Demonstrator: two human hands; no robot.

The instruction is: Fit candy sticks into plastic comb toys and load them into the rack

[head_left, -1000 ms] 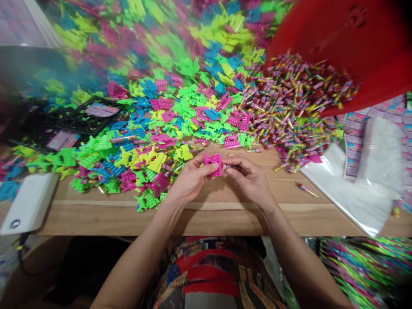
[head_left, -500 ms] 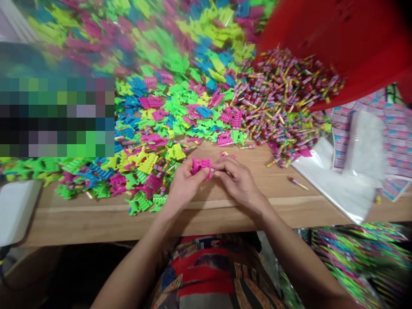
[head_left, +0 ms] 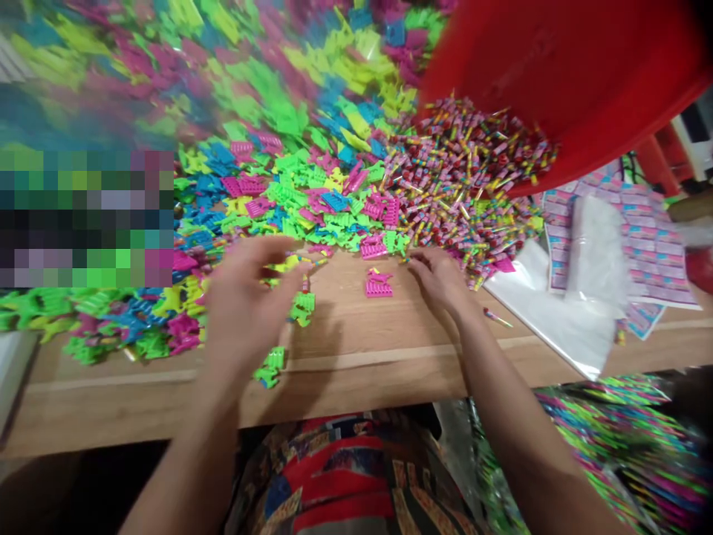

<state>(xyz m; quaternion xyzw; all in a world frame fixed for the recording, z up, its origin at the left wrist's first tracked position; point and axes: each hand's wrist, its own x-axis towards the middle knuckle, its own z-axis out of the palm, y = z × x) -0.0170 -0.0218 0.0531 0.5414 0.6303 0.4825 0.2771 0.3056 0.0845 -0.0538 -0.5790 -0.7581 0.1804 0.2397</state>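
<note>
Pink piece (head_left: 379,287), previously held, now lies on tabletop (head_left: 379,349), clear of both hands. Left hand (head_left: 245,301): blurred, fingers parted; right hand (head_left: 443,276): fingers narrow, contents indeterminable.

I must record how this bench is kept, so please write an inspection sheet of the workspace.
Surface: brown wooden tabletop, partly covered.
Work pieces: pink slatted plastic piece lying near the middle; green plastic piece beside the left hand.
Clutter: heap of multicoloured plastic pieces; pile of small multicoloured sticks; folded translucent plastic bag; printed pink-and-blue paper sheets.
Hands: left hand blurred, grip unclear; right hand near the sticks, grip unclear.
Cables: nothing seen clearly.
Surroundings: large red plastic tub, upper right; bagged colourful items, lower right.
</note>
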